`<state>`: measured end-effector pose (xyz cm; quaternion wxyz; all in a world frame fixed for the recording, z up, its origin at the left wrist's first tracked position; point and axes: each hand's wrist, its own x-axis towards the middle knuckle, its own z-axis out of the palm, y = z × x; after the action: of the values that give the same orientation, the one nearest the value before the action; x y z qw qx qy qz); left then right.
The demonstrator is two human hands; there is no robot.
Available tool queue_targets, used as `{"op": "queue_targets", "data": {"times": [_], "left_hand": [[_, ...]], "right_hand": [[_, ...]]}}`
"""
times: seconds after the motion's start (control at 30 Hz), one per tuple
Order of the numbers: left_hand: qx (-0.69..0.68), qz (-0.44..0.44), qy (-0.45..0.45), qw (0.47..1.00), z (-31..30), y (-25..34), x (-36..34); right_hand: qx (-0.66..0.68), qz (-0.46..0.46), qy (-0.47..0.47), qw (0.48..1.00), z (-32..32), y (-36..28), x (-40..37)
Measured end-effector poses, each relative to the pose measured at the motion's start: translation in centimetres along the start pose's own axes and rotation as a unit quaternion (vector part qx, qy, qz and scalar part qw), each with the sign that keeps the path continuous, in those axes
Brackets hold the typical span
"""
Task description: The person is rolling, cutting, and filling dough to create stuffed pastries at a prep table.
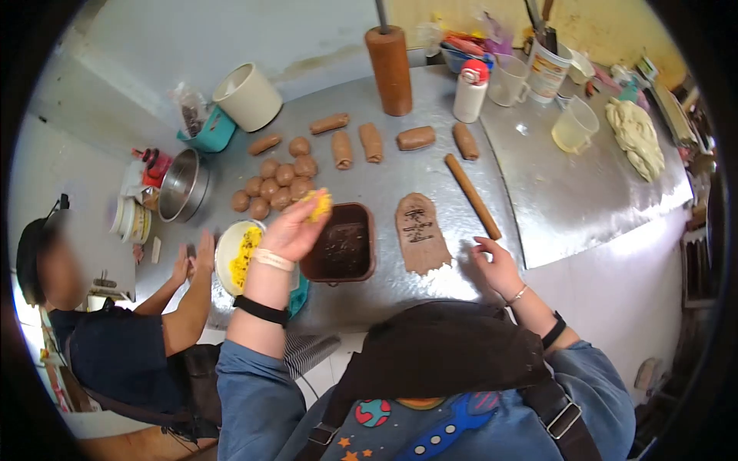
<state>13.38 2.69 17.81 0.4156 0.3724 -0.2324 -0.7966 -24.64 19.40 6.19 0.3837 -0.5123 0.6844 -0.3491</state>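
My left hand (296, 230) is raised over the left rim of a brown tub (373, 238), its fingers closed on a clump of yellow shreds (320, 206). A dark paste coats the inside of the tub. Left of my wrist, a white bowl (223, 257) holds more yellow shreds mixed with dark bits. A flat, ragged-edged piece of brown dough (423, 250) lies in front of me, with dark streaks of paste on its upper half. My right hand (496, 267) hovers near the table edge, fingers loosely apart, just below the wooden rolling pin (473, 196).
Brown dough balls (284, 175) cluster behind the tub, with several dough rolls (371, 144) beyond. A wooden cylinder (390, 73), white bottle (470, 92) and plastic jug (575, 127) stand farther back. Pale dough (634, 138) lies right. A co-worker (115, 353) stands left, hands near the bowl.
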Motion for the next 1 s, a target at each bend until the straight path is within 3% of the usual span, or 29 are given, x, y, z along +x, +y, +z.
{"op": "queue_targets", "data": {"times": [0.1, 0.23, 0.33, 0.37, 0.43, 0.53, 0.63, 0.73, 0.83, 0.93, 1.0], "left_hand": [[-0.089, -0.010, -0.024, 0.996, 6.1, -7.9, 3.6], [-0.168, -0.042, 0.177, 0.969, 7.7, -17.7, 8.4], [0.026, 0.020, 0.290, 0.957, 6.6, -20.6, 9.8], [0.162, 0.058, 0.287, 0.942, 5.1, -21.5, 10.7], [0.420, 0.135, 0.264, 0.858, 2.1, -22.3, 12.2], [0.506, 0.099, 0.238, 0.823, 1.0, -21.8, 12.7], [0.627, 0.105, 0.200, 0.746, 2.3, -19.9, 10.7], [0.556, 0.013, 0.162, 0.815, 2.7, -20.2, 9.5], [0.461, -0.011, 0.146, 0.875, 2.1, -21.5, 8.7], [0.302, -0.083, 0.125, 0.941, 3.8, -20.6, 6.6], [0.168, -0.107, 0.061, 0.978, 5.1, -18.3, 4.5]], "right_hand": [[0.005, -0.022, 0.009, 1.000, -0.1, 0.7, -0.4], [0.036, -0.004, 0.035, 0.999, -1.2, 2.4, -1.6], [0.069, 0.022, 0.045, 0.996, -2.0, 5.3, -2.9], [0.057, 0.024, 0.058, 0.996, -2.4, 5.9, -3.5], [0.043, 0.044, 0.064, 0.996, -3.0, 7.0, -4.4], [0.057, 0.045, 0.063, 0.995, -3.6, 8.2, -4.8], [0.053, 0.040, 0.067, 0.996, -4.2, 8.2, -4.5], [0.038, 0.031, 0.074, 0.996, -4.5, 7.9, -4.0], [0.048, 0.031, 0.062, 0.996, -4.6, 6.9, -3.5], [0.056, 0.038, 0.038, 0.997, -3.9, 6.6, -3.0], [0.051, 0.033, 0.029, 0.998, -3.3, 6.7, -3.0]]}}
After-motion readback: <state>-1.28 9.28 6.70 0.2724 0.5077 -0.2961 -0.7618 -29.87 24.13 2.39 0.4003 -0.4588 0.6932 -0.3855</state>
